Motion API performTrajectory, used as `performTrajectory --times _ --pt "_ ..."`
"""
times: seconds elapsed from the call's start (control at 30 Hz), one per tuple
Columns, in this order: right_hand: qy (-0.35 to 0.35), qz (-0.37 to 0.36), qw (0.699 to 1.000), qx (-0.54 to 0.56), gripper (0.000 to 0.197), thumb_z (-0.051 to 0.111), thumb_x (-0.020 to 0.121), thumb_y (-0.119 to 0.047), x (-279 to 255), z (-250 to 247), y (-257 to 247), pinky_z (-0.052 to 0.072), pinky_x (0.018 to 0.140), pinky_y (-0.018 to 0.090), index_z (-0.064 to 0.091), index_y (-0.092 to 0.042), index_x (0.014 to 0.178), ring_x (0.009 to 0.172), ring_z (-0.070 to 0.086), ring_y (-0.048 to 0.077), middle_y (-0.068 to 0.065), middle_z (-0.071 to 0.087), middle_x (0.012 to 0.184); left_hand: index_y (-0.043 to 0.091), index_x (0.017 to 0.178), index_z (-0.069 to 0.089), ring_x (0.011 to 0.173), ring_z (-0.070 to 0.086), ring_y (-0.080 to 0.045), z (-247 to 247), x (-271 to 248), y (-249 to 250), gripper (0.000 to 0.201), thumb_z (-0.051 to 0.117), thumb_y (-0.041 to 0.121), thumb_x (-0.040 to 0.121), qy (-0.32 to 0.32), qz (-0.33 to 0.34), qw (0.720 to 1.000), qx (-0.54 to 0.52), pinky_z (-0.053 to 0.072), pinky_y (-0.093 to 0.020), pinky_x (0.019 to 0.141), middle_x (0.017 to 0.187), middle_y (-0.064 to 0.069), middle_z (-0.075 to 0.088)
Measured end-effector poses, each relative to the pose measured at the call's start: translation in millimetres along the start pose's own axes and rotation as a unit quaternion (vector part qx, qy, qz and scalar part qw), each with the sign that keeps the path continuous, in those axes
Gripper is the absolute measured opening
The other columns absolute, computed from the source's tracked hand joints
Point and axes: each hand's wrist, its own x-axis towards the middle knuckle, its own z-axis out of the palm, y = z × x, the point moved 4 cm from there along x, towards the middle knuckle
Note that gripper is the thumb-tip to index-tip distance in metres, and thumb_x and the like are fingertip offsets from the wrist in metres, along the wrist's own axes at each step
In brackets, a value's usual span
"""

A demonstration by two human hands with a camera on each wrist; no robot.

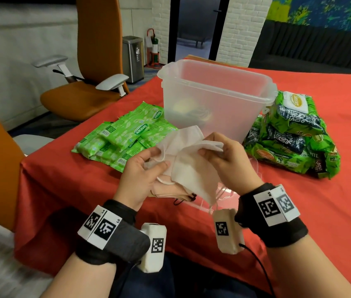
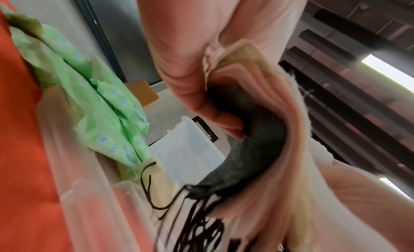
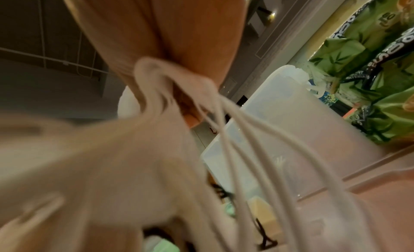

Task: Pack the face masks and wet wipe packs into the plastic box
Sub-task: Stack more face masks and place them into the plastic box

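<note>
A bundle of white and pale pink face masks (image 1: 186, 162) is held above the red table just in front of the clear plastic box (image 1: 215, 100). My left hand (image 1: 143, 168) grips its left side, thumb on top. My right hand (image 1: 221, 155) pinches the right end. In the left wrist view the fingers (image 2: 201, 89) curl round pink masks and a dark grey mask (image 2: 251, 149) with black loops. White ear loops (image 3: 235, 149) hang in the right wrist view. Light green wipe packs (image 1: 123, 138) lie left of the box, dark green packs (image 1: 292, 136) to its right.
The box stands open and something yellowish and dark shows through its wall near the bottom. A clear lid (image 1: 226, 196) lies flat on the red cloth (image 1: 320, 201) under my hands. An orange office chair (image 1: 88, 82) stands off the table's left edge.
</note>
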Motion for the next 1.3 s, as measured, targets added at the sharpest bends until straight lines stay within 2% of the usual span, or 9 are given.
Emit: performTrajectory --times 0.17,0.3,0.43,0.6,0.8,0.93,1.07,1.2,1.3 --pt "-0.035 -0.027 0.999 -0.030 0.002 0.057 0.079 -0.025 2 -16 -5 0.040 0.063 0.021 0.059 -0.024 0.078 0.064 0.050 0.002 -0.014 0.059 0.068 0.014 0.100 0.068 0.119 0.056 -0.016 -24 9 19 0.044 0.066 0.041 0.066 0.038 0.027 0.998 -0.054 0.039 -0.035 0.106 0.119 -0.006 0.065" --pt "-0.116 -0.043 0.991 -0.047 0.004 0.059 0.081 -0.018 0 -19 -5 0.044 0.068 0.029 0.060 -0.014 0.080 0.070 0.055 0.010 -0.004 0.063 0.075 0.020 0.092 0.068 0.105 0.059 -0.001 -43 18 34 0.018 0.057 0.033 0.086 0.088 0.060 0.994 0.012 0.040 -0.020 0.094 0.108 0.010 0.067" --pt "-0.216 -0.109 0.966 -0.094 0.030 0.041 0.059 0.008 -1 -1 -18 0.041 0.070 0.020 0.058 -0.017 0.064 0.076 0.053 0.008 -0.005 0.057 0.076 0.026 0.082 0.073 0.096 0.063 -0.002 -20 18 30 0.033 0.068 0.049 0.059 -0.019 0.039 0.994 0.105 0.045 -0.020 0.090 0.092 0.014 0.072" --pt "-0.221 -0.148 0.953 -0.147 0.023 0.043 0.057 0.005 6 17 -17 0.042 0.064 0.026 0.061 -0.008 0.060 0.070 0.057 0.023 0.006 0.062 0.076 0.022 0.086 0.072 0.099 0.065 -0.009 12 4 18 0.045 0.077 0.043 0.047 -0.118 0.023 0.984 0.132 0.047 -0.031 0.096 0.095 0.004 0.073" --pt "-0.222 -0.154 0.946 -0.179 0.024 0.039 0.056 0.001 6 19 -16 0.031 0.058 0.016 0.061 -0.008 0.057 0.063 0.046 0.012 -0.005 0.050 0.068 0.025 0.085 0.073 0.101 0.065 -0.009 15 -1 15 0.042 0.082 0.037 0.046 -0.120 0.000 0.987 0.110 0.048 -0.029 0.094 0.096 0.005 0.074" --pt "-0.232 -0.139 0.942 -0.198 0.027 0.037 0.056 -0.005 6 23 -18 0.033 0.062 0.022 0.063 -0.007 0.060 0.070 0.054 0.025 0.006 0.058 0.073 0.022 0.088 0.069 0.089 0.065 0.000 14 1 14 0.032 0.081 0.003 0.064 -0.102 0.021 0.980 0.169 0.050 -0.019 0.084 0.092 0.008 0.071" --pt "-0.127 -0.118 0.971 -0.165 0.028 0.051 0.059 0.014 10 7 -14 0.036 0.067 0.010 0.068 -0.008 0.063 0.079 0.061 0.029 0.012 0.063 0.085 0.025 0.085 0.067 0.087 0.064 -0.003 2 5 10 0.036 0.071 -0.008 0.072 -0.049 0.032 0.983 0.172 0.050 -0.025 0.087 0.093 0.008 0.069" --pt "0.016 -0.048 0.992 -0.116 0.028 0.064 0.071 0.004 10 -22 -3 0.045 0.070 0.027 0.071 -0.018 0.088 0.077 0.063 0.025 0.005 0.068 0.081 0.027 0.087 0.063 0.090 0.061 -0.002 -9 7 11 0.042 0.066 -0.013 0.074 0.014 0.057 0.988 0.142 0.047 -0.024 0.090 0.096 0.011 0.066" --pt "0.042 0.027 0.995 0.090 0.046 0.073 0.073 0.000 6 -32 -5 0.048 0.061 0.029 0.061 -0.025 0.109 0.059 0.054 0.017 0.010 0.066 0.066 0.025 0.083 0.065 0.088 0.059 0.005 -9 6 14 0.037 0.061 -0.012 0.079 0.027 0.077 0.987 0.138 0.046 -0.015 0.087 0.094 0.010 0.064"
